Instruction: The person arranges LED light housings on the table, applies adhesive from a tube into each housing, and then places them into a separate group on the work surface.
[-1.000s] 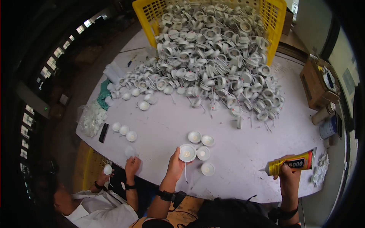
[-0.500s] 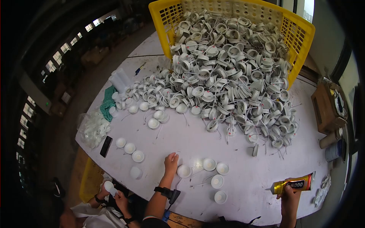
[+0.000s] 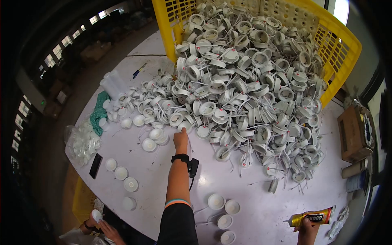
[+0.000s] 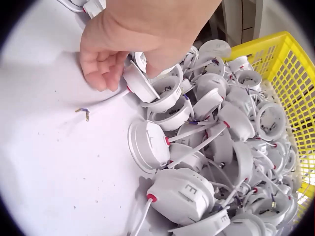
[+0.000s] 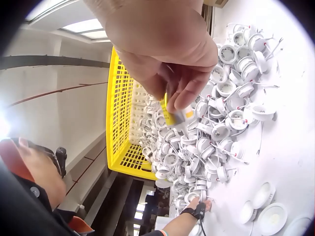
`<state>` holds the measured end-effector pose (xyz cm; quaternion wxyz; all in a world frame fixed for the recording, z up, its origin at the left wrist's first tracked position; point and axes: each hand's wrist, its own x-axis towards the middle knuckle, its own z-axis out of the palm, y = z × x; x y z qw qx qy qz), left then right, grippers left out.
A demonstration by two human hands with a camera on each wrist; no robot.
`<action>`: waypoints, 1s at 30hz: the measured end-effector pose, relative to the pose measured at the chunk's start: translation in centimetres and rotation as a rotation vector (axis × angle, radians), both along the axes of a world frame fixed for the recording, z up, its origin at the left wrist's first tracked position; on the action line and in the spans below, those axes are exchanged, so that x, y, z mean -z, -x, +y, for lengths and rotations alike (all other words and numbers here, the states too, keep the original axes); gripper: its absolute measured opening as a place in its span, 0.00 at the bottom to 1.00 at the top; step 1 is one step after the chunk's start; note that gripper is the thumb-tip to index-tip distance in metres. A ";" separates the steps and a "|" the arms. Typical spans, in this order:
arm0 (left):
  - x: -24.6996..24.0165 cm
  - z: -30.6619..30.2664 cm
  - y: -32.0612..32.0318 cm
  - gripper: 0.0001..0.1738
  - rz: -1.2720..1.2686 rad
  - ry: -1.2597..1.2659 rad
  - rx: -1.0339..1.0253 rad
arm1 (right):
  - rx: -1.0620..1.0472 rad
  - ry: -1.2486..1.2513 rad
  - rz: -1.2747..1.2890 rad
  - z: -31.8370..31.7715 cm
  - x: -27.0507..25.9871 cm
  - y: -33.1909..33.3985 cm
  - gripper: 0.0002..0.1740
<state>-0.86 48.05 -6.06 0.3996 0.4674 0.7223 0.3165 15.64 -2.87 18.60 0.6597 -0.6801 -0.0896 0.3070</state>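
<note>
My left hand (image 3: pixel 180 141) reaches to the near edge of a heap of white round lamp housings (image 3: pixel 228 85) with short cables. In the left wrist view its thumb and curled fingers pinch one white lamp housing (image 4: pixel 139 82), whose cable ends in bare wire tips over the table. My right hand (image 3: pixel 307 232) grips a yellow and black glue tube (image 3: pixel 315 217) marked 8000, nozzle pointing left. Part of the tube (image 5: pixel 172 115) shows below the fingers in the right wrist view. Several lamps with white faces (image 3: pixel 225 221) lie together beside my left forearm.
A yellow crate (image 3: pixel 341 69) lies behind the heap. Another row of lamps (image 3: pixel 121 173), a black phone (image 3: pixel 95 166) and a plastic bag of white parts (image 3: pixel 83 139) sit to the left. Another person's hands (image 3: pixel 107 229) hold a lamp at lower left. A cardboard box (image 3: pixel 353 136) stands right.
My left hand has set a lamp down beside the others, let go, and moved forward to the heap, taking hold of another housing. My right hand keeps the glue tube. The head view has shifted.
</note>
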 end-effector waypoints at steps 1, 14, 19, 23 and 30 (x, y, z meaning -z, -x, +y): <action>-0.5 0.3 0.1 0.25 -0.001 0.085 0.065 | 0.002 0.004 0.000 -0.2 0.3 -0.2 0.11; -11.0 -10.0 4.2 0.16 -0.738 0.164 0.265 | 0.121 -0.075 -0.046 -3.1 -1.7 1.7 0.15; -19.8 -22.4 3.2 0.15 -0.742 0.192 0.498 | 0.129 -0.177 0.010 -6.5 -2.7 1.8 0.15; -22.4 -31.7 1.7 0.16 -0.552 0.157 0.602 | 0.073 -0.260 0.030 -9.6 -3.7 1.2 0.15; -23.4 -43.8 -1.4 0.15 -0.390 0.129 0.769 | 0.068 -0.326 0.065 -14.4 -4.6 -1.0 0.17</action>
